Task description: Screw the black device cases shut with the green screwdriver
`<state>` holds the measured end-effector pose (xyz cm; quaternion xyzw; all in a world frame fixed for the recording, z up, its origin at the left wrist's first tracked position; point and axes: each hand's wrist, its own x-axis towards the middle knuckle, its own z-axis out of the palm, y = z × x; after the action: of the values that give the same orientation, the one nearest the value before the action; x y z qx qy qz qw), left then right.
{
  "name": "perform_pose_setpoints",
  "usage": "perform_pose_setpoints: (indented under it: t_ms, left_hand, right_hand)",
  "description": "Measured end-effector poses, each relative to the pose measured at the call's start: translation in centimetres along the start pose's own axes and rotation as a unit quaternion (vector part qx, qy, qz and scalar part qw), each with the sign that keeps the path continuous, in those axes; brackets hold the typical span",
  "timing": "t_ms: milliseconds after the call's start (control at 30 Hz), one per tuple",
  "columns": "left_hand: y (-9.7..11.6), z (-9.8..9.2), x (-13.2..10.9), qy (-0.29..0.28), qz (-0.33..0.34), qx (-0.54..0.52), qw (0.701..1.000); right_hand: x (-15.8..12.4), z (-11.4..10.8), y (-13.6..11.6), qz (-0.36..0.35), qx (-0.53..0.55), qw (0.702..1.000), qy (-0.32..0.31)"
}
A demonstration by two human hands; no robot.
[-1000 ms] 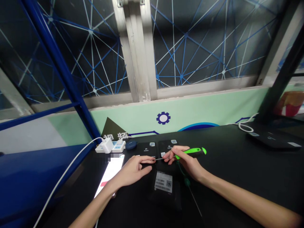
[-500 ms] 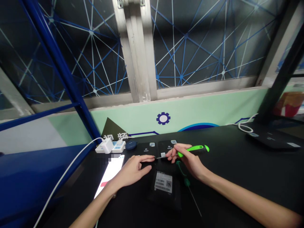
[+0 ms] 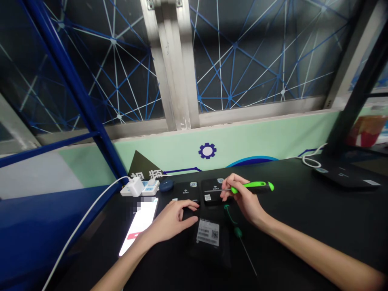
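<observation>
My right hand is shut on a green-and-black screwdriver, and its thin shaft points left across a black rectangular device. The shaft seems to sit just above that device, though contact is hard to judge. My left hand lies flat, with its fingertips on or at the edge of a second black device. Below them lies a third black device with a white barcode label. A slim screwdriver with a green handle rests on the tabletop beside it.
A lit smartphone lies left of my left hand. Behind it are a power strip with a white charger, a white cable and a dark blue round pouch. Another black device sits at the far right.
My right hand has moved up and to the right, carrying the screwdriver with it. Its shaft now lies over the black device. My left hand has drawn slightly back.
</observation>
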<state>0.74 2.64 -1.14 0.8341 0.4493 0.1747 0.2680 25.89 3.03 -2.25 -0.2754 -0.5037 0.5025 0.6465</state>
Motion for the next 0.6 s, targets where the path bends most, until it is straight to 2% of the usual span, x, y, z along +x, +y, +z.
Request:
perform_pose_setpoints:
  t_ms: [200,433,600]
  left_hand:
    - [-0.5,0.4,0.0,-0.006,-0.015,0.045,0.999]
    - [0.1,-0.5,-0.4,-0.051,-0.075,0.077,0.993]
    - [0.7,-0.9,-0.6,-0.062,-0.069,0.072,0.993]
  right_hand:
    - [0.5,-0.4,-0.5,-0.011,-0.009,0.999,0.035]
    - [0.8,-0.4,-1.7,-0.075,-0.043,0.993,0.078]
    - [1.2,-1.0,-1.8,-0.077,-0.076,0.992,0.072]
